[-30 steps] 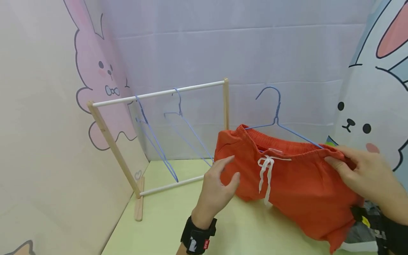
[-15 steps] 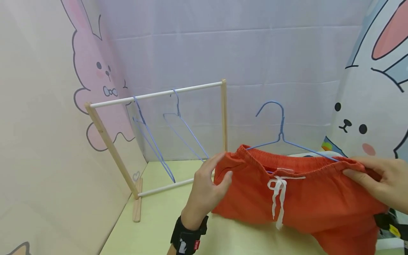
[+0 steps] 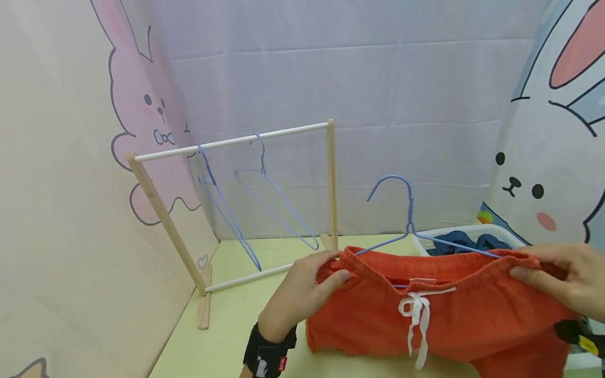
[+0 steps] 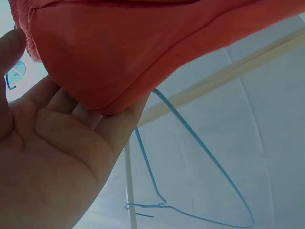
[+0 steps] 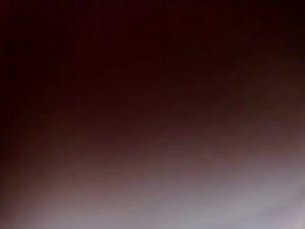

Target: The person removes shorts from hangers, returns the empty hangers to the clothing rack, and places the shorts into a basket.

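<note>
A pair of orange shorts [image 3: 378, 315] with a white drawstring bow [image 3: 416, 310] fills the lower right of the head view. Inside its waistband sits a blue wire hanger [image 3: 410, 210], hook upward. My right hand [image 3: 567, 275] pinches the waistband's right end, thumb in front. At the left end, my left hand [image 3: 302, 291] has its thumb in front of the cloth and fingers behind. The left wrist view shows the shorts [image 4: 109, 52] lying across the left hand's fingers [image 4: 121, 126], their tips hidden. Dark blur fills the right wrist view.
A rack with wooden posts and a white top rod [image 3: 227, 142] stands left, with two blue hangers [image 3: 227, 210] [image 3: 288, 202] on it. Behind the shorts, a white basket [image 3: 496, 229] holds dark blue cloth [image 3: 456, 240]. Printed curtains surround the pale yellow tabletop [image 3: 236, 341].
The shorts and hanger have come down, and moved right at first. My left hand has lowered and closed in on the left waistband corner. My right hand keeps its grip. The basket has come into sight.
</note>
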The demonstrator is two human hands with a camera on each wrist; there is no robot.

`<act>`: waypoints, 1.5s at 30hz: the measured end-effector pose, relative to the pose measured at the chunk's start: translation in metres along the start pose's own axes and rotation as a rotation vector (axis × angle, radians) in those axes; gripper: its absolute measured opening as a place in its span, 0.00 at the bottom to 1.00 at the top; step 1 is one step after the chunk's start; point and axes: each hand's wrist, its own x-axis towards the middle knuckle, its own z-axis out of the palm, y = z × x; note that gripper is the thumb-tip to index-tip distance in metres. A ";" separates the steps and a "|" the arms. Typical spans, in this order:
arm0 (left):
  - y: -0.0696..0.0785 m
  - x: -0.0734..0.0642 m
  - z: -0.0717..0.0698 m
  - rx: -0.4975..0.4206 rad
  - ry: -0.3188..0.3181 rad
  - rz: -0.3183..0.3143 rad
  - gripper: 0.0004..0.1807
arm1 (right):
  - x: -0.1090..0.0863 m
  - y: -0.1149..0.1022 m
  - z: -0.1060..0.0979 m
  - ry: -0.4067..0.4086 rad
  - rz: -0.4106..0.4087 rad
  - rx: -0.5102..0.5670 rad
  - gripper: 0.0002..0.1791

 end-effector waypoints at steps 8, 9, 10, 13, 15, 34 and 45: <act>-0.005 -0.013 -0.014 0.002 0.001 0.030 0.14 | 0.011 -0.001 0.020 -0.093 -0.110 0.185 0.12; -0.006 -0.014 -0.015 0.017 0.012 0.037 0.12 | 0.012 -0.002 0.024 -0.083 -0.112 0.176 0.12; -0.007 -0.015 -0.017 0.036 0.027 0.040 0.12 | 0.014 -0.003 0.027 -0.063 -0.124 0.163 0.11; -0.008 -0.019 -0.022 0.091 0.082 0.047 0.13 | 0.017 -0.004 0.036 -0.027 -0.132 0.139 0.10; -0.010 -0.021 -0.025 0.128 0.118 0.044 0.13 | 0.020 -0.006 0.043 0.001 -0.147 0.125 0.09; -0.030 -0.030 -0.033 0.357 0.322 -0.013 0.10 | 0.050 -0.017 0.092 0.195 -0.139 0.005 0.13; -0.056 -0.012 -0.027 0.378 0.348 -0.045 0.12 | 0.071 -0.017 0.111 0.236 -0.131 -0.025 0.19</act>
